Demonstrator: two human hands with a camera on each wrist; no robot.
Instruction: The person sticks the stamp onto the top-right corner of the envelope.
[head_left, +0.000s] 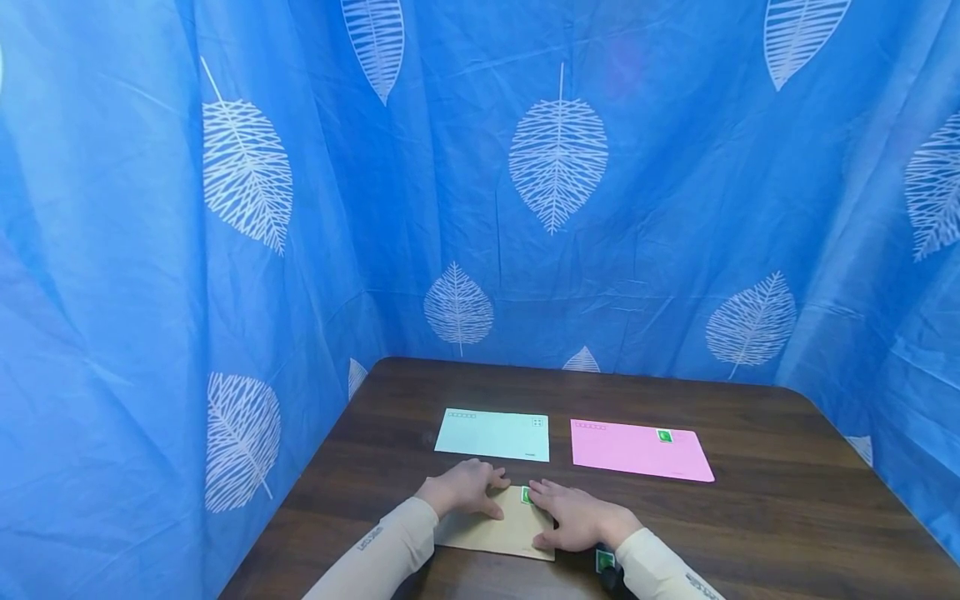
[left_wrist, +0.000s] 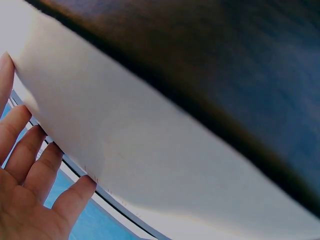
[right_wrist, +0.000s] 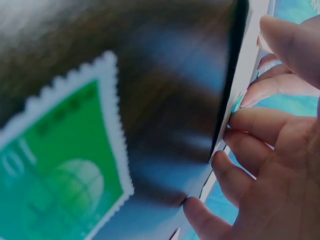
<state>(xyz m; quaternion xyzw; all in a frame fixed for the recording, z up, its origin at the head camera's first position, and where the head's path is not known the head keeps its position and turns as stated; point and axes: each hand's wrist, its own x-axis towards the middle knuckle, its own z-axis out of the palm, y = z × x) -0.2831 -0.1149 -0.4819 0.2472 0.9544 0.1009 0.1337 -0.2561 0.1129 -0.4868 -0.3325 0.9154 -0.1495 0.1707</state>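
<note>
A tan envelope (head_left: 510, 536) lies flat at the near side of the table, between my two hands. My left hand (head_left: 461, 486) rests on its upper left part, fingers spread along the far edge. In the left wrist view that envelope (left_wrist: 125, 130) fills much of the picture. My right hand (head_left: 583, 518) lies over its right edge, thumb low on the paper. One of its fingertips touches a green stamp (head_left: 525, 495) in the envelope's upper right corner. Another green stamp (right_wrist: 65, 170) with a toothed white border lies on the table beside my right wrist.
Beyond my hands lie a mint-green envelope (head_left: 491, 437) on the left and a pink envelope (head_left: 633, 452) on the right. The pink one bears a green stamp (head_left: 664, 436). A blue curtain (head_left: 645, 208) with white leaves surrounds the dark wooden table (head_left: 787, 500).
</note>
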